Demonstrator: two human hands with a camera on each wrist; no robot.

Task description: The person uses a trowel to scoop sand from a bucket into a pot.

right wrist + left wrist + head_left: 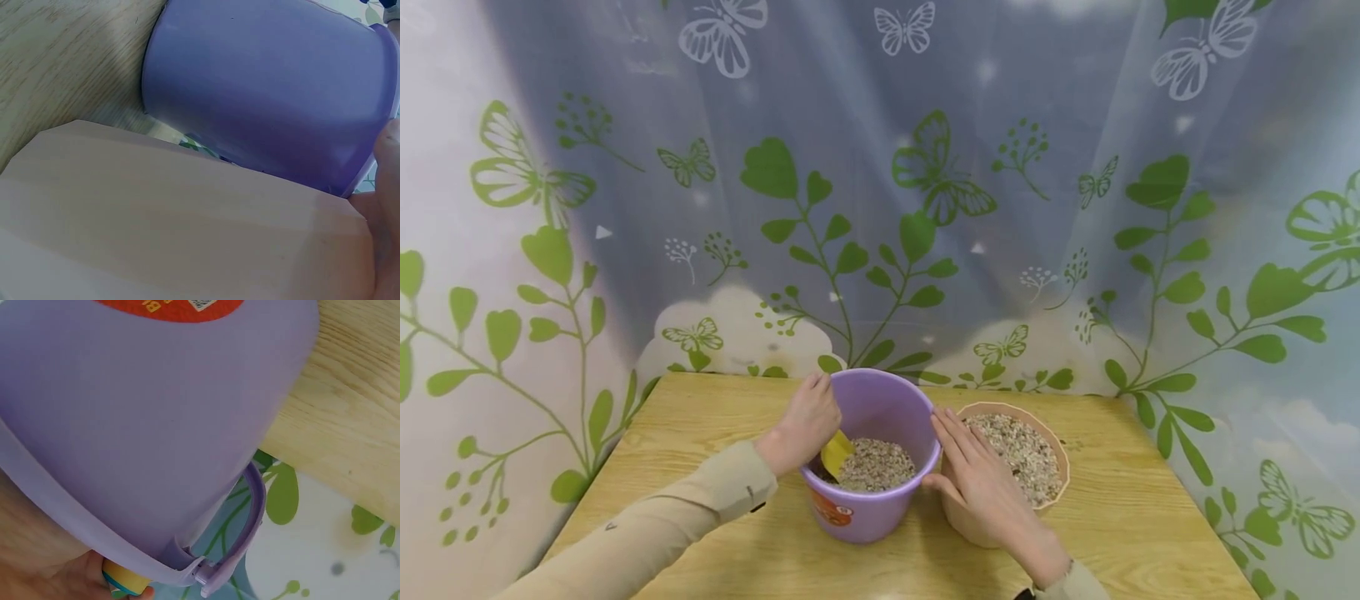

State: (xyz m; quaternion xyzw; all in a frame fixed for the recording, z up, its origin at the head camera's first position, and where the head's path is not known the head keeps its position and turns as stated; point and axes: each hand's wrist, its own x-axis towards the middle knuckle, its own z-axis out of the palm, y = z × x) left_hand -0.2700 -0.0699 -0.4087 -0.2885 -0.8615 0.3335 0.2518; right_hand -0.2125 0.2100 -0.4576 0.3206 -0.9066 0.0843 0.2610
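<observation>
A purple bucket stands upright on the table, with gritty grey-brown potting mix in its bottom. Over its left rim, my left hand grips a small yellow shovel, whose blade dips into the mix. The shovel's yellow handle end shows between the fingers in the left wrist view. My right hand touches the bucket's right rim with straight fingers and lies across the near left side of a pinkish-beige flowerpot. Similar mix nearly fills that pot.
The wooden table extends to both sides of the containers. A curtain printed with leaves and butterflies hangs behind it and along both sides. The bucket's purple carrying handle hangs down at its rim. A few dark crumbs lie right of the pot.
</observation>
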